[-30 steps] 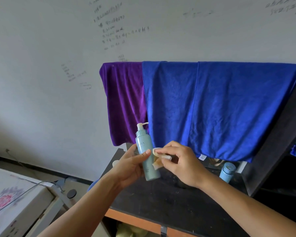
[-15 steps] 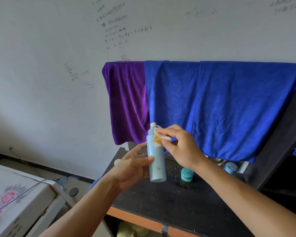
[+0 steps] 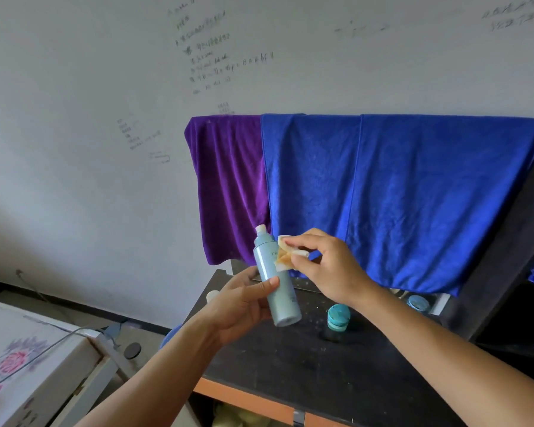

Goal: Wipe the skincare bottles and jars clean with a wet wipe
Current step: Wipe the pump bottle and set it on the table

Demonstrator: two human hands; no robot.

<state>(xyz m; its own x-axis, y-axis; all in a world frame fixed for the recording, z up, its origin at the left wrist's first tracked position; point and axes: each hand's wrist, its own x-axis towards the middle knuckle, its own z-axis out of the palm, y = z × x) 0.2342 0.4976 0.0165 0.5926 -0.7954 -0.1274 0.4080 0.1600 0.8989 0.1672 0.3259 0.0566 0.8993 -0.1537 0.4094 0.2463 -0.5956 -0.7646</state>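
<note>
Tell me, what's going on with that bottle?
A person is cleaning skincare things. Their left hand holds a pale blue pump bottle above the black table, and their right hand pinches a folded wet wipe against the bottle's upper side. A teal jar and a second jar wait on the table, below a blue towel and a purple towel.

The bottle (image 3: pixel 277 288) in the left fingers (image 3: pixel 264 287) is pale teal with a white top. The wipe (image 3: pixel 285 257) under the right fingertips (image 3: pixel 296 241) is white, stained orange-brown. Below those fingertips the jar (image 3: pixel 338 317) is teal; behind them hang a purple towel (image 3: pixel 228 186) and a blue towel (image 3: pixel 398 195).
</note>
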